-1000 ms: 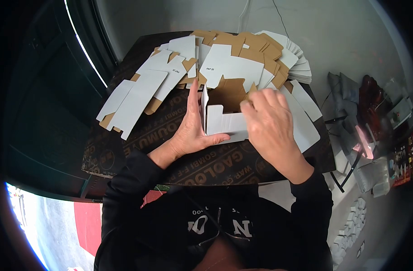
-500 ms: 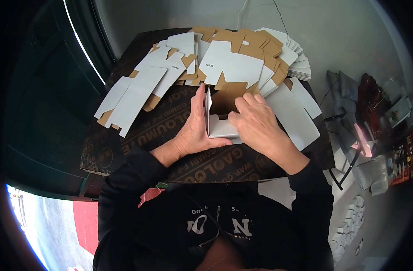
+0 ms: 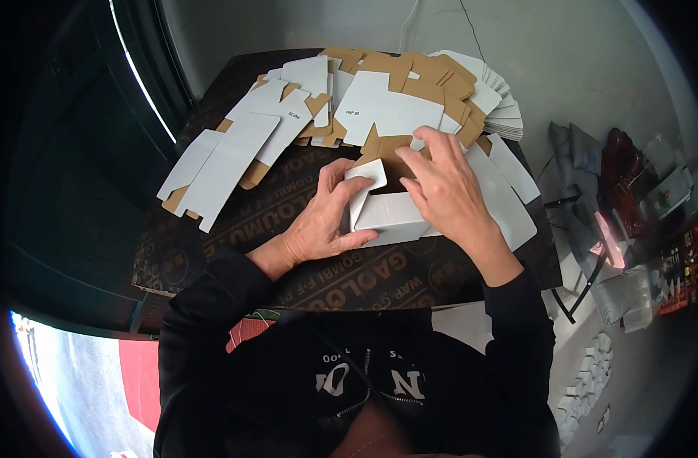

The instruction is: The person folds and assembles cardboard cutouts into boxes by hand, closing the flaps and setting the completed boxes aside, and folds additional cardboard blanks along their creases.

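A small cardboard box [image 3: 393,212], white outside and brown inside, stands partly folded at the table's near side. My left hand [image 3: 324,217] grips its left side, thumb along the lower front and fingers bending a white side flap [image 3: 370,172] inward over the opening. At the box's right side is my right hand [image 3: 449,187], its fingers apart and curved above the opening. The thumb is close to the right end of the front wall; whether it touches cannot be made out. The right wall is mostly hidden behind this hand.
Flat unfolded box blanks [image 3: 230,164] lie at the table's left, with more blanks [image 3: 391,107] piled at the back. A fanned stack [image 3: 505,114] sits at the back right. Another blank [image 3: 501,195] lies right of the box. The dark printed table [image 3: 288,271] has a near edge close to my body.
The left side flap, upright before, is now bent inward under my left fingers. My right hand has lifted from the front wall and its fingers have spread.
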A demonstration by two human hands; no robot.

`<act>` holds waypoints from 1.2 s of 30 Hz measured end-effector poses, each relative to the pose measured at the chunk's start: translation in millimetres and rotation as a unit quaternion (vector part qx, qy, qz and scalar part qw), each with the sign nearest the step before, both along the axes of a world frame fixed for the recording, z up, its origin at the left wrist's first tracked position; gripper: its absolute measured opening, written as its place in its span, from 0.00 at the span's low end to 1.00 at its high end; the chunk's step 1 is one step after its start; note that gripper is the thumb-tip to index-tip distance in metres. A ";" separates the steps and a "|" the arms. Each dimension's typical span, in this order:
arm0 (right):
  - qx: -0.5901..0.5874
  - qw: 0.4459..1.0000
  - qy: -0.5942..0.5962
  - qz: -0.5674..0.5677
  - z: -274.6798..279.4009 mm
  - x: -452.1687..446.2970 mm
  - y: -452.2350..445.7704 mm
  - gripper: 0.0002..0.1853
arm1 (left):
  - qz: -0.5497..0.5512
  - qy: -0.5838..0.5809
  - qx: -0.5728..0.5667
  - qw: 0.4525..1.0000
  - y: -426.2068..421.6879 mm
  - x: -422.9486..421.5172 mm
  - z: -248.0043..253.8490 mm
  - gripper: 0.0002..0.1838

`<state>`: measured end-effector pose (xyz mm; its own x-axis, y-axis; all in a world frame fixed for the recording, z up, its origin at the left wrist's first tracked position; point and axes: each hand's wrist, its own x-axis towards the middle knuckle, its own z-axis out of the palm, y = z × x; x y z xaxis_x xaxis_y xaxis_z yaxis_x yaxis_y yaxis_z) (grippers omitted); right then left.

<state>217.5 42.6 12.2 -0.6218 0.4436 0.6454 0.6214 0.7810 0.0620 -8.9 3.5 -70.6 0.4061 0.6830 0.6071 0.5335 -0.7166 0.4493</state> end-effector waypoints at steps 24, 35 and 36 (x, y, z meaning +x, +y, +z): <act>-0.069 0.981 0.125 0.131 -36.5 4.4 21.0 0.17 | 0.053 0.040 -0.018 0.998 -0.7 4.8 3.1 0.49; -0.393 0.875 0.267 0.095 -14.5 11.2 9.2 0.08 | 0.039 0.031 -0.017 0.999 -0.3 1.8 3.6 0.49; -0.421 0.860 0.268 0.108 -13.3 13.4 10.2 0.08 | 0.040 0.024 -0.017 0.999 0.5 1.8 3.7 0.48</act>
<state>230.9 52.8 -1.2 -0.4623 0.8050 0.3718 0.2193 0.5101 -0.8317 -7.1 4.0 -66.9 0.3779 0.7346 0.5635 0.6104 -0.6553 0.4449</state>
